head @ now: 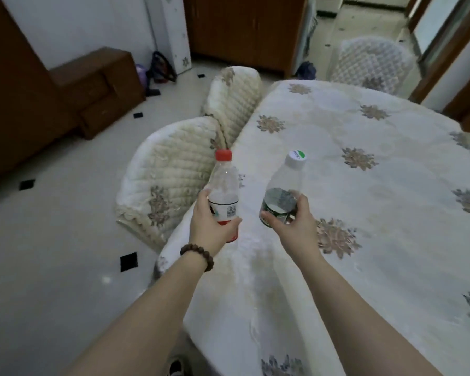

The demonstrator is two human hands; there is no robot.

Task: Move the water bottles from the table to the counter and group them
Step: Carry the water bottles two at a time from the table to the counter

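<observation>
One head-worn camera, looking forward and down.

It sits above the person's outstretched forearms, close over the near edge of the cloth-covered table (364, 185), wide enough to take in chairs, floor and far cabinets.

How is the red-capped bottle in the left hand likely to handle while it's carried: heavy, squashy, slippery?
The red-capped bottle looks clear and mostly empty, so probably light. Its thin transparent wall likely dents under a firm squeeze. The left hand wraps the labelled lower half, which probably offers better grip than the bare plastic above.
</observation>
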